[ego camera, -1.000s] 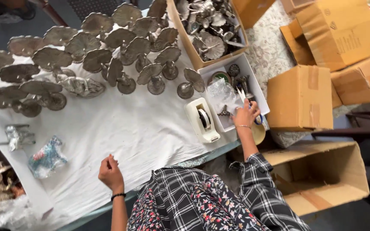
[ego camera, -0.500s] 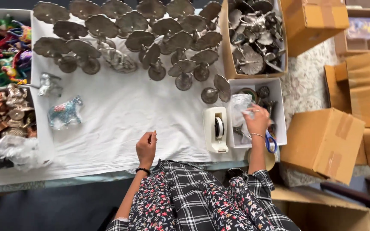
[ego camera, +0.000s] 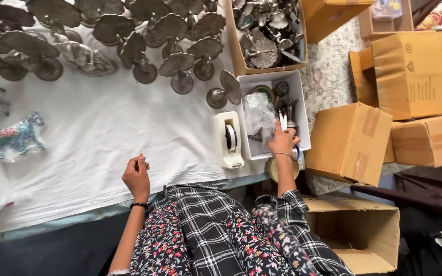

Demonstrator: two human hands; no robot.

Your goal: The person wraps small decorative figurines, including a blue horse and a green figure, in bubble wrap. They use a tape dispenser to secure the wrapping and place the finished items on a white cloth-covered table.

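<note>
My right hand (ego camera: 282, 143) reaches into a small white box (ego camera: 303, 110) at the table's right edge. It grips a pair of scissors (ego camera: 283, 120) with a blue handle, blades pointing away from me. A crumpled clear plastic bag (ego camera: 258, 112) and small dark metal pieces lie in the box beside it. My left hand (ego camera: 136, 176) rests on the white cloth (ego camera: 129, 133) near the front edge, fingers curled in, holding nothing. A white tape dispenser (ego camera: 227, 139) stands between the hands, just left of the box.
Several dark metal leaf-shaped stands (ego camera: 180, 66) crowd the far side of the cloth. A cardboard box (ego camera: 234, 48) behind holds more metal pieces. Closed cartons (ego camera: 349, 143) stack at the right, an open carton (ego camera: 359, 235) below. A wrapped figurine (ego camera: 19, 137) lies left.
The view has swung and closed in on the table. My right hand stays in the white box. My left hand has curled its fingers in on the cloth.
</note>
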